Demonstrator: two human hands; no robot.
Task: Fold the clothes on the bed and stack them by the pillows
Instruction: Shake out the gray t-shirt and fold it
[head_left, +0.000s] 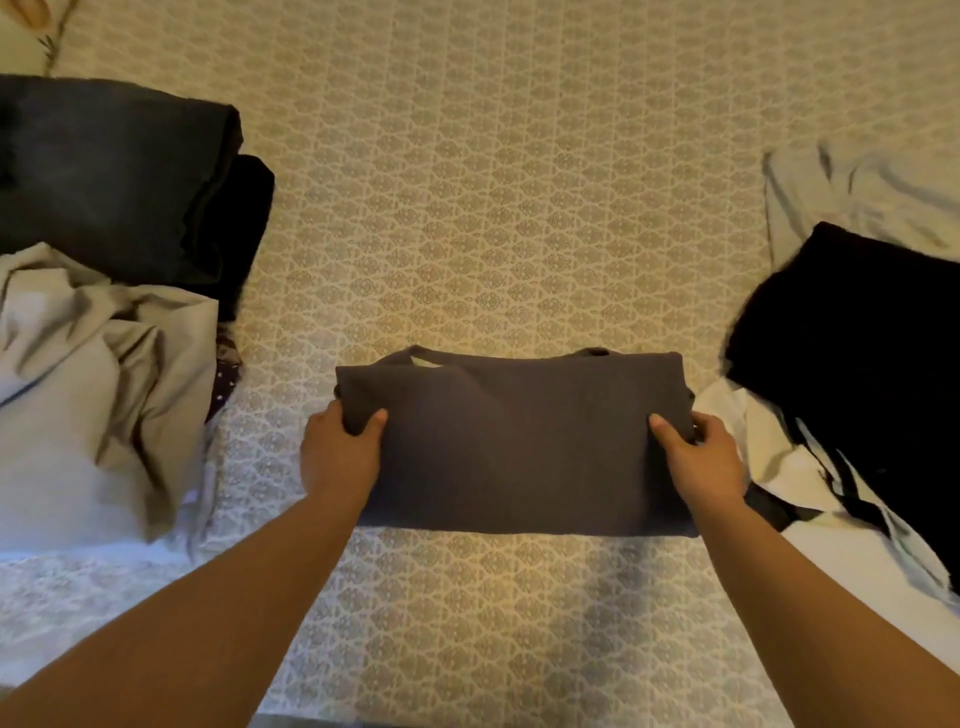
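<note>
Clothes are maybe halfway sorted, going by what's on the bed. From my head camera, the grey shirt is folded into a tidy rectangle in the middle of the bedspread, right in front of me. My left hand grips its left edge, thumb on top and fingers tucked under, and my right hand does the same on the right edge. So both hands are closed on the shirt, not spread out flat.

What looks done: this shirt is about finished, and over on the far left there's a dark folded pile that I'd guess is the stack so far. I can't really make out pillows, only a sliver of something with a flower print in the top left corner, so can't say for sure that's the spot.

What's left: a crumpled light grey piece on my left, plus a black piece lying over white stuff on my right, and another pale crumpled thing behind that. None of those look folded.

Bedspread is cream with a small repeating pattern, pretty flat. Lighting is warm and dim, and the rest of the room isn't in the shot.
</note>
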